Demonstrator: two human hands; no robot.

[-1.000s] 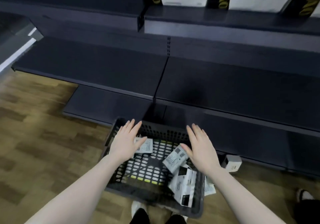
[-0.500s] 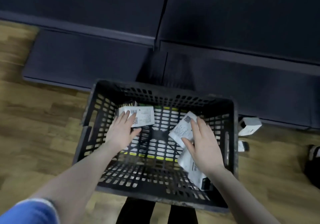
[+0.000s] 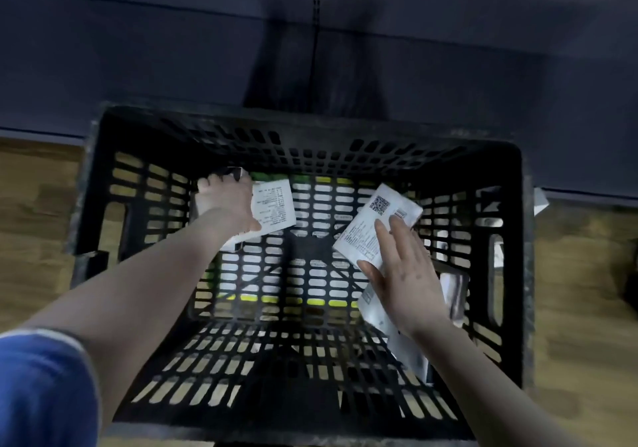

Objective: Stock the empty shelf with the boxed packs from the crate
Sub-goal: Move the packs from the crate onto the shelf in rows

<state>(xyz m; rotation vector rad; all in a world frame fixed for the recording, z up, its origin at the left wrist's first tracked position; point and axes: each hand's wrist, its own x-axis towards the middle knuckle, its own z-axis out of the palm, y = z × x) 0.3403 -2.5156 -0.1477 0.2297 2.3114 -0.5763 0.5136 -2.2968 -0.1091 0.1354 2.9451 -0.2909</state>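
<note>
Both my hands are down in the black slotted crate (image 3: 511,274). My right hand (image 3: 407,274) lies flat-fingered on a tilted white boxed pack (image 3: 371,225), thumb at its lower edge; my left hand (image 3: 224,201) curls over a second pack (image 3: 274,206). Two more lie beneath my right wrist, four counted. A loose pinch could drop either pack short of the dark shelf (image 3: 172,49) beyond.
</note>
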